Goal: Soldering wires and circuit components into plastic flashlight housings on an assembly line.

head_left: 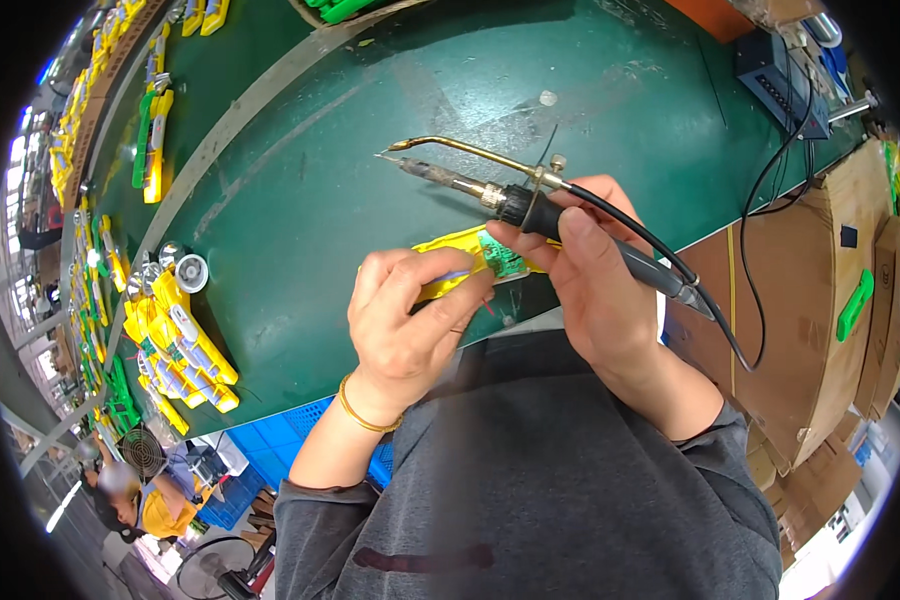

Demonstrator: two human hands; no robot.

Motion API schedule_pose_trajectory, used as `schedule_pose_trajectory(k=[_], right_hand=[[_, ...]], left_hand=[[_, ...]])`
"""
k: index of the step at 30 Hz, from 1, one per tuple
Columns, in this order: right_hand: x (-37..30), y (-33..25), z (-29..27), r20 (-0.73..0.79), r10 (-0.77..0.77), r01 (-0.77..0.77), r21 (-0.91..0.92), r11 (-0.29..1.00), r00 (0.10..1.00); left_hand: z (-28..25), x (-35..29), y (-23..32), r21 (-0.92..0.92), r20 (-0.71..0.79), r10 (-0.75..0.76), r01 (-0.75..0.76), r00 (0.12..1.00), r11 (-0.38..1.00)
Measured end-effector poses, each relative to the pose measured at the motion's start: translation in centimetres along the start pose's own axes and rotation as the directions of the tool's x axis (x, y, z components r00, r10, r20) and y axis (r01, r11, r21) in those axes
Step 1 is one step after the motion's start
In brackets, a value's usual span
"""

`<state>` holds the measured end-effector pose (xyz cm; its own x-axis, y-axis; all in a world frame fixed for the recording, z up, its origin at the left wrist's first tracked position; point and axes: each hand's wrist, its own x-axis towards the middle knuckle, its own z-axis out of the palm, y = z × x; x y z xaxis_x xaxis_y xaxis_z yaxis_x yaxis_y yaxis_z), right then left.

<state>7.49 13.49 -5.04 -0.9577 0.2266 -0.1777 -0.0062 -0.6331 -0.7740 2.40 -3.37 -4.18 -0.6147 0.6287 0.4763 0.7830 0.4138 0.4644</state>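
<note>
My right hand (pixel 605 280) is closed around the dark handle of a soldering iron (pixel 530 212) with a brass solder feed tube (pixel 460 147) clamped along it. The iron's tip points to the upper left, above the table and away from the board. Beneath it lies a yellow plastic housing (pixel 450 240) with a small green circuit board (pixel 503 258) in it. My left hand (pixel 410 310) pinches the left part of this housing; its fingers cover much of that end. Short thin red wire shows by the left fingertips.
Yellow housings (pixel 180 345) lie piled at the left table edge, beside a round silver-and-white lamp head (pixel 191 272). A blue control box (pixel 780 85) stands at the far right with black cables. Cardboard boxes (pixel 790 290) flank the table's right side. A co-worker (pixel 165 505) is at lower left.
</note>
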Motion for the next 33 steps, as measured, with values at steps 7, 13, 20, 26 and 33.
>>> schedule_pose_trajectory(k=[7,13,20,26,33], right_hand=[[0.0,0.1,-0.6,0.019,-0.01,0.009,0.033,0.999,1.0],[-2.3,-3.5,0.1,-0.215,-0.093,0.115,0.093,0.989,0.972],[-5.9,-4.6,-5.3,-0.133,-0.153,0.087,-0.406,0.91,0.979],[-6.5,-4.2,-6.8,0.08,-0.091,0.121,-0.642,0.757,0.993],[-5.8,-4.3,-6.5,0.162,-0.128,0.204,-0.66,0.723,0.978]], left_hand=[[1.1,0.6,1.3,-0.255,-0.064,-0.312,0.287,0.948,0.923],[1.4,0.6,1.9,-0.041,0.01,-0.24,0.24,0.971,0.97],[1.5,1.0,2.8,-0.043,0.008,-0.369,0.369,0.929,0.928],[0.8,1.6,3.0,-0.077,0.136,-0.445,0.457,0.885,0.886],[1.0,1.9,3.1,-0.079,0.135,-0.474,0.487,0.87,0.87]])
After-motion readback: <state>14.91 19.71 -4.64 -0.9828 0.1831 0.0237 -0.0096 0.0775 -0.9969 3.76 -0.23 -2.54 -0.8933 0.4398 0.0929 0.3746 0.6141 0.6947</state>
